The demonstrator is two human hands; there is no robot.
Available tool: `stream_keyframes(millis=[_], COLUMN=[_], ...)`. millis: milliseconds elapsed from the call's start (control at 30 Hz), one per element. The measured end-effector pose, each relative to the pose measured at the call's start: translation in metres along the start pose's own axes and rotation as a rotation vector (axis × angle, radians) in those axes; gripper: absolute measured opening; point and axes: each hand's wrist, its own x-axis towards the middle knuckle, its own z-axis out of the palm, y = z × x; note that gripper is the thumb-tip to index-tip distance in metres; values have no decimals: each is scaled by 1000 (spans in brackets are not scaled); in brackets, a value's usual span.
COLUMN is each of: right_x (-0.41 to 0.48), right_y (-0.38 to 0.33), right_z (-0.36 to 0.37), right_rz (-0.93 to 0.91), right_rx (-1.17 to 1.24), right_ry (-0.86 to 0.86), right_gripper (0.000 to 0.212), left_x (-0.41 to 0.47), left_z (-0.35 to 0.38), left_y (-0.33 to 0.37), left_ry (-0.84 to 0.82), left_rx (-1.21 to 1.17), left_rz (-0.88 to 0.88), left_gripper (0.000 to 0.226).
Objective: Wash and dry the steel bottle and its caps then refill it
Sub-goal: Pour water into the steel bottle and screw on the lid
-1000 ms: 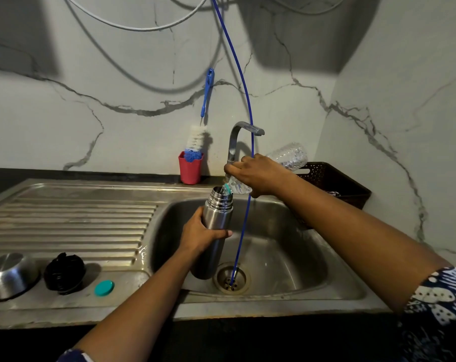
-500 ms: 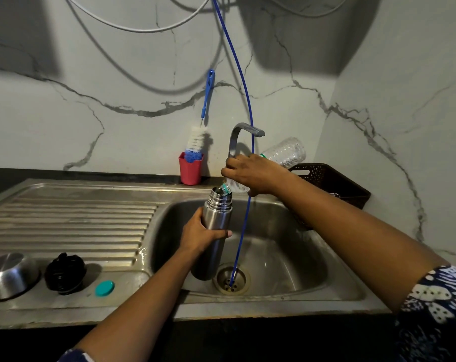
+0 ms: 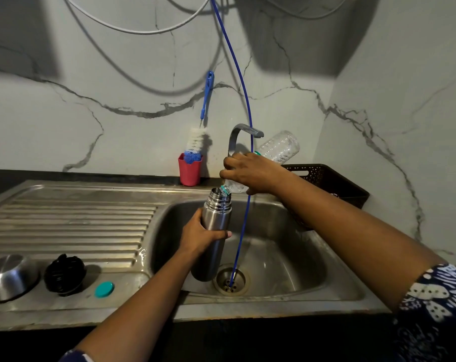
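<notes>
Left hand (image 3: 199,237) grips steel bottle (image 3: 216,220) mid-body, near upright, within sink (image 3: 287,257) basin beside drain | Right hand (image 3: 250,173) grips clear plastic bottle (image 3: 279,147), tilted neck-down, mouth at steel bottle's open mouth | Steel cap (image 3: 8,276), black cap (image 3: 64,274), teal lid (image 3: 104,289) lie separately on drainboard (image 3: 72,220), left of basin

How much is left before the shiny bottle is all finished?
Washing looks over: the steel cap and black stopper sit on the drainboard. The left hand holds the steel bottle while the right hand tips a plastic bottle into it. Left: finish filling, then refit both caps.
</notes>
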Motion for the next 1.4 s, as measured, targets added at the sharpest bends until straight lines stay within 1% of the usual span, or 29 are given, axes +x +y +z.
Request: stream_keyframes(millis=[133, 267, 467, 733, 933, 1067, 1200, 1333, 1400], right_x=[1, 4, 6, 7, 11, 12, 12, 13, 12], right_y=[1, 2, 3, 3, 2, 3, 3, 1, 3], right_z=[0, 2, 5, 6, 9, 13, 13, 10, 9], right_rz=[-2, 6, -24, -79, -110, -145, -176, -129, -93], right_rx=[2, -3, -2, -51, 16, 24, -65, -200, -237], right_ry=[29, 56, 176, 282, 347, 486, 503, 437, 461], right_gripper=[73, 71, 63, 48, 52, 47, 47, 57, 60], left_x=[-1, -1, -1, 1, 1, 1, 1, 0, 0], left_z=[0, 0, -1, 0, 0, -1, -1, -1, -1], left_y=[0, 1, 1, -1, -1, -2, -2, -1, -2], left_ry=[23, 13, 14, 19, 28, 22, 36, 26, 33], left_rx=[-14, -28, -37, -40, -40, -53, -52, -57, -62], left_rz=[-1, 0, -6, -4, -7, -5, 2, 6, 0], left_gripper=[72, 72, 71, 72, 73, 71, 70, 69, 69])
